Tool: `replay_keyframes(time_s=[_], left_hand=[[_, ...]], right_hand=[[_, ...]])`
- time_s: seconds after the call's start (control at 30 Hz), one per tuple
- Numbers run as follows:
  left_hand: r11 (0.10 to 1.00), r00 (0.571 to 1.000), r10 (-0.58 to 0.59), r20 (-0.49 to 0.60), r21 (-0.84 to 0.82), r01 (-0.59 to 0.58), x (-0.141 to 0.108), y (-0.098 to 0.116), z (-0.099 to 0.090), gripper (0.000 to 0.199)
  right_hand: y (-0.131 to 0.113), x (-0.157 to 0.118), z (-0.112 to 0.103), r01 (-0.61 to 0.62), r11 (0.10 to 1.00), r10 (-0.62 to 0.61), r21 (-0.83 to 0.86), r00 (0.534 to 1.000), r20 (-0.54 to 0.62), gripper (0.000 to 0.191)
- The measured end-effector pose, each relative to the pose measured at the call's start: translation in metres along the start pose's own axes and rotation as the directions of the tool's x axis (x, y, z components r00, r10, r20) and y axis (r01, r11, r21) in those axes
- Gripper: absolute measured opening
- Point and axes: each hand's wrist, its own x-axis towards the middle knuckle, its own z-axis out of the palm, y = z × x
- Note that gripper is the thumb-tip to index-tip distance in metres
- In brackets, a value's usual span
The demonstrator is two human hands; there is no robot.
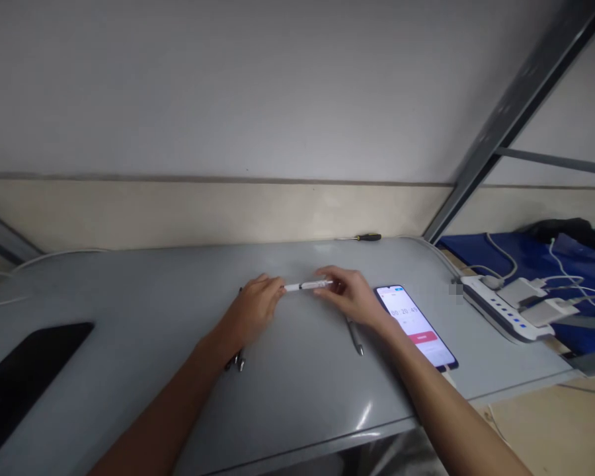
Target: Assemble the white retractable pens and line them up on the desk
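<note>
A white pen [305, 286] lies level between my two hands above the grey table [297, 370]. My left hand [262, 301] is closed around its left end. At the right end, the thumb and fingers of my right hand [347, 291] pinch the pen near its clip. Under my left hand and wrist lie several dark and silver pens [240, 361], partly hidden. A grey pen [356, 337] rests on the table just below my right hand, its upper end covered by the hand.
A lit phone [416, 324] showing a timer lies beside my right forearm. Farther right is a white power strip [500, 311] with plugs and cables. A screwdriver [368, 237] lies at the back edge, a black flat object [30, 377] at the left.
</note>
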Motion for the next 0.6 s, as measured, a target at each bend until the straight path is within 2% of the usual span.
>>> replay_keyframes(time_s=[0.07, 0.2, 0.27, 0.33, 0.4, 0.5, 0.53, 0.6], left_hand=[[1.000, 1.000, 0.015, 0.007, 0.019, -0.015, 0.000, -0.001, 0.000, 0.028], [0.987, 0.996, 0.089, -0.031, 0.138, -0.084, 0.000, 0.000, -0.003, 0.029], [0.975, 0.989, 0.126, -0.076, 0.195, -0.110, 0.001, 0.002, -0.005, 0.030], [0.975, 0.983, 0.140, -0.123, 0.190, -0.115, 0.000, 0.004, -0.007, 0.031], [0.985, 0.982, 0.135, -0.135, 0.124, -0.118, 0.000, 0.007, -0.008, 0.029], [0.991, 0.988, 0.134, -0.070, 0.028, -0.132, -0.002, 0.011, -0.008, 0.023], [0.991, 0.990, 0.132, -0.056, 0.018, -0.132, -0.002, 0.012, -0.008, 0.023], [0.993, 0.991, 0.110, -0.070, 0.042, -0.107, -0.002, 0.012, -0.009, 0.023]], right_hand=[[-0.001, -0.001, 0.001, -0.007, 1.000, 0.008, -0.018, 0.999, 0.034, 0.024], [-0.005, -0.002, 0.002, -0.082, 0.997, 0.083, -0.009, 0.984, 0.156, 0.037], [-0.006, -0.002, 0.003, -0.171, 0.978, 0.141, 0.120, 0.964, 0.224, 0.040], [-0.006, 0.000, 0.006, -0.276, 0.916, 0.208, 0.293, 0.948, 0.241, 0.039], [-0.005, 0.003, 0.009, -0.314, 0.822, 0.263, 0.475, 0.949, 0.172, 0.035], [-0.003, 0.007, 0.013, -0.239, 0.610, 0.333, 0.756, 0.942, 0.030, 0.029], [-0.002, 0.008, 0.014, -0.222, 0.505, 0.359, 0.834, 0.933, 0.031, 0.029], [-0.001, 0.009, 0.014, -0.230, 0.301, 0.380, 0.925, 0.919, 0.105, 0.029]])
